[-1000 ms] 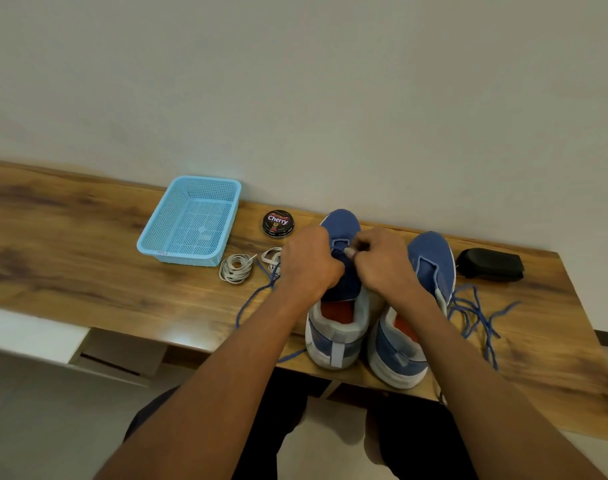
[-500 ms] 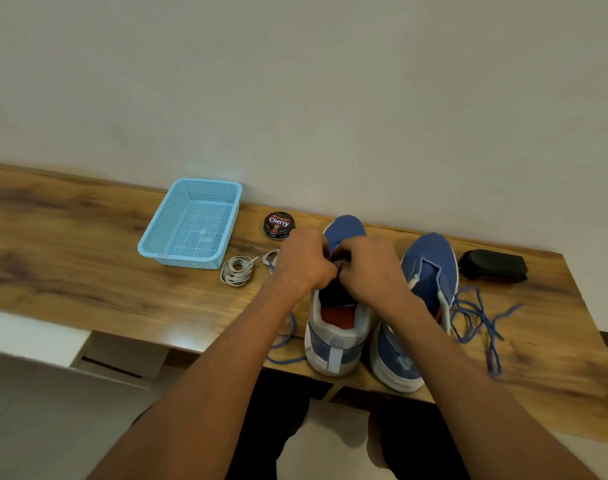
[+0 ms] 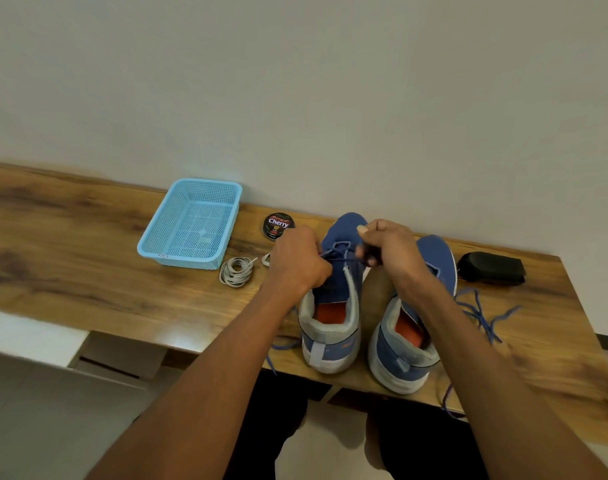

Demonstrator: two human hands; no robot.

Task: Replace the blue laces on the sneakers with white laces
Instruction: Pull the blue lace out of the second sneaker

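With the left hand [image 3: 300, 263] and right hand [image 3: 387, 249] both pinching the blue lace [image 3: 340, 257] over the centre-frame left shoe [image 3: 333, 299], draw each crossing out evenly, keeping the shoe steady.

A plain off-white wall [image 3: 330, 81] filled the upper half, unmarked. Against it stood a wooden tabletop [image 3: 70, 244] with dark streaked grain, running left and right beyond where the grip was. A glossy patch of light [image 3: 178, 336] lay on its near edge, left of and below the grip. Under that edge sat a pale drawer front [image 3: 119, 355]. Light tiled floor [image 3: 36, 427] lay below.
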